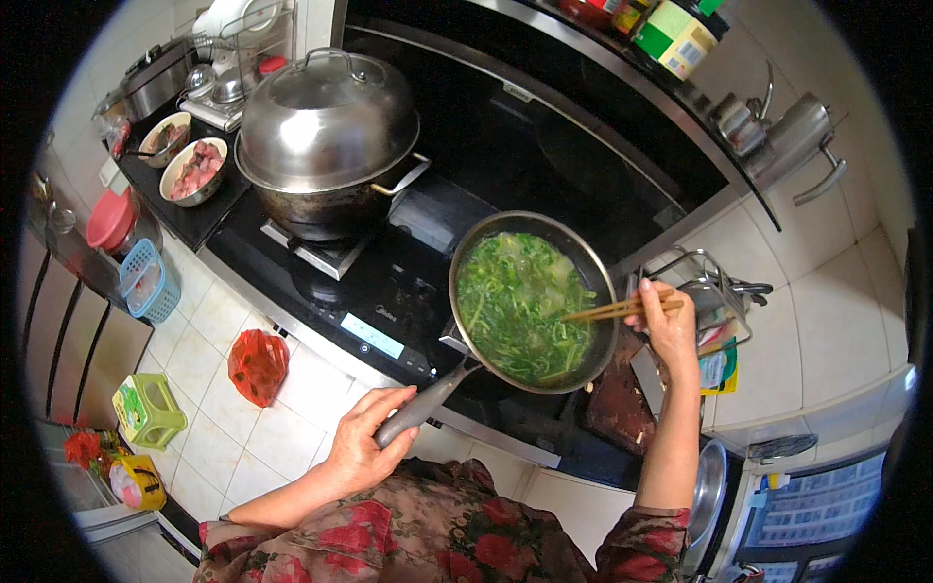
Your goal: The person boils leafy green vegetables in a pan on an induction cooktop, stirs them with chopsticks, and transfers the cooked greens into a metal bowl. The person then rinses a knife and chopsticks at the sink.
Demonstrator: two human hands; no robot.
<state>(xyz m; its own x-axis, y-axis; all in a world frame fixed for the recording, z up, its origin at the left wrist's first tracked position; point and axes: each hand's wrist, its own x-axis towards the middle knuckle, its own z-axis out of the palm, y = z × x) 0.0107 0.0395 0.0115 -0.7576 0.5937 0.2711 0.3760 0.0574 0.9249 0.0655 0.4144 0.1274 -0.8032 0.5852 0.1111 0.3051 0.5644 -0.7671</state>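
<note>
My left hand (368, 437) is wrapped around the grey handle (423, 408) of a dark frying pan (606, 291) on the right side of the stove. Leafy greens (521, 306) in pale liquid fill much of the pan. Wooden chopsticks (609, 310) are gripped in my right hand (667, 328), above the pan's right rim. Their tips reach the greens at the right side. To the left, a large wok (321, 211) sits on the other burner under a domed steel lid (328, 131).
A bowl of raw meat pieces (195, 173) stands left of the wok, beside another food bowl (166, 138). A cutting board (619, 401) lies right of the pan. On the floor are a red plastic bag (257, 366) and a green stool (149, 412).
</note>
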